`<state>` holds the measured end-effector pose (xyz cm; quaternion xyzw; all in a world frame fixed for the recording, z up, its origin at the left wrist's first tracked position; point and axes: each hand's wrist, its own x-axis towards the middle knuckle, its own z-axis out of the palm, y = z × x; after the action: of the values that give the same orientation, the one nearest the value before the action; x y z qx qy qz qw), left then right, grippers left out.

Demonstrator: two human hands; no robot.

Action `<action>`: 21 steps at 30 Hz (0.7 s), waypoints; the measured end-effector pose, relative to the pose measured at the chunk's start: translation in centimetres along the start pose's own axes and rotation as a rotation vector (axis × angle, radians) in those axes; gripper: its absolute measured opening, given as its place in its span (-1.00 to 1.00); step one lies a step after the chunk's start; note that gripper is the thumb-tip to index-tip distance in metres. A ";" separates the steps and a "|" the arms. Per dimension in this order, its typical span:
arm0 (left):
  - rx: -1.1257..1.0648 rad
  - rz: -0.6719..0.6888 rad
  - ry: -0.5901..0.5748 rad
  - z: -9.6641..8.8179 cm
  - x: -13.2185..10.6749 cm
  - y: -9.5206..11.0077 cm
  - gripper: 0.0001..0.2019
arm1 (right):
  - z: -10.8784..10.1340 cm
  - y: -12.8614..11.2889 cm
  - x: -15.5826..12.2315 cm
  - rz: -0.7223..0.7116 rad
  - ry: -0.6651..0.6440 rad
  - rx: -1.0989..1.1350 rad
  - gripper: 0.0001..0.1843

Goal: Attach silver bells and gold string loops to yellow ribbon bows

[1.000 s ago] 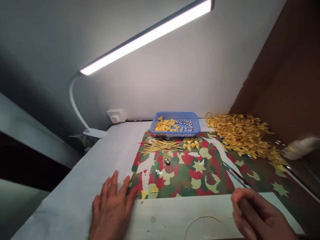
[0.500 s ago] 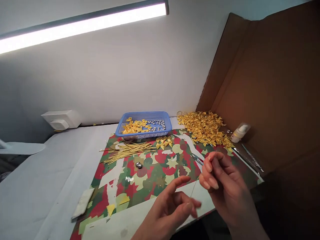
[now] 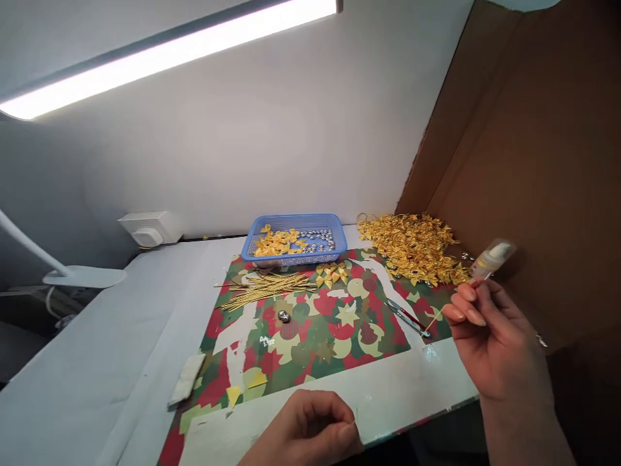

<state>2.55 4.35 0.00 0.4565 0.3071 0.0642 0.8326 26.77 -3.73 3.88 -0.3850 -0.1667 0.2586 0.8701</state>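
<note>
My right hand [image 3: 490, 340] is raised over the right edge of the patterned mat [image 3: 310, 336], fingers pinched on a thin gold thread [image 3: 433, 321] that slants down to the left. My left hand [image 3: 310, 430] sits at the near edge of the mat, curled shut with thumb against fingers; what it holds is too small to make out. Between the hands, red-handled scissors [image 3: 406, 317] lie on the mat. A small silver bell [image 3: 284, 316] rests mid-mat.
A blue basket [image 3: 295, 238] with yellow bows and silver bells stands at the back. Gold cords [image 3: 264, 288] and a few yellow bows [image 3: 332, 273] lie before it. A heap of gold bows [image 3: 414, 243], a glue bottle [image 3: 490, 257] and a cardboard wall [image 3: 533, 149] are right.
My right hand lifted off the table and moved right, pinching the thread. My left hand left the mat's left edge, came to the near middle and closed. The view swung right.
</note>
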 end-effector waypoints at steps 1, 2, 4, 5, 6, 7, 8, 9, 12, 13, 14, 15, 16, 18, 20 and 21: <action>-0.115 0.011 0.019 0.1 -0.2 0.1 -0.82 | -0.2 0.1 0.1 0.002 0.011 -0.004 -0.80; -0.248 0.021 0.034 0.1 -0.5 0.2 -0.84 | -0.5 0.1 0.2 0.004 0.021 -0.014 -0.80; -0.512 0.056 0.045 0.1 -0.9 0.4 -0.88 | -1.3 0.2 0.1 0.009 0.046 -0.045 -0.80; -0.620 0.083 0.035 0.0 -1.1 0.5 -0.89 | -1.8 0.4 0.1 0.020 0.060 -0.062 -0.80; -0.706 0.116 0.018 -0.1 -1.2 0.5 -0.89 | -2.4 0.6 0.0 0.036 0.076 -0.080 -0.79; -0.770 0.154 0.002 -0.2 -1.3 0.4 -0.88 | -3.1 1.0 -0.1 0.064 0.089 -0.100 -0.77; -0.816 0.190 -0.010 -0.3 -1.3 0.4 -0.87 | -3.8 1.4 -0.3 0.097 0.100 -0.122 -0.74; -0.852 0.218 -0.022 -0.4 -1.2 0.3 -0.88 | -4.5 1.8 -0.4 0.132 0.103 -0.140 -0.72; -0.937 0.263 -0.062 -0.7 -0.9 0.0 -0.88 | -6.2 3.2 -0.7 0.225 0.089 -0.182 -0.74; -0.964 0.277 -0.074 -0.8 -0.8 0.0 -0.86 | -6.6 3.6 -0.9 0.248 0.083 -0.189 -0.75; -0.990 0.293 -0.077 -0.8 -0.7 0.0 -0.85 | -6.8 3.8 -1.1 0.271 0.073 -0.191 -0.76; -1.014 0.307 -0.066 -0.9 -0.8 0.1 -0.83 | -7.0 4.0 -1.3 0.298 0.056 -0.194 -0.76; -1.034 0.316 -0.043 -0.9 -0.9 0.2 -0.81 | -7.0 4.1 -1.5 0.321 0.035 -0.196 -0.77; -1.056 0.323 0.032 -0.8 -1.2 0.7 -0.78 | -7.0 4.0 -2.0 0.357 -0.017 -0.204 -0.77; -1.048 0.326 0.108 -0.9 -1.6 1.2 -0.75 | -6.7 3.8 -2.5 0.373 -0.055 -0.215 -0.76; -1.026 0.338 0.147 -1.0 -1.8 1.4 -0.74 | -6.4 3.7 -2.8 0.376 -0.061 -0.219 -0.77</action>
<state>0.77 5.20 1.55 0.0291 0.2160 0.3705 0.9029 26.40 -6.98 -3.30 -0.4935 -0.1455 0.4083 0.7540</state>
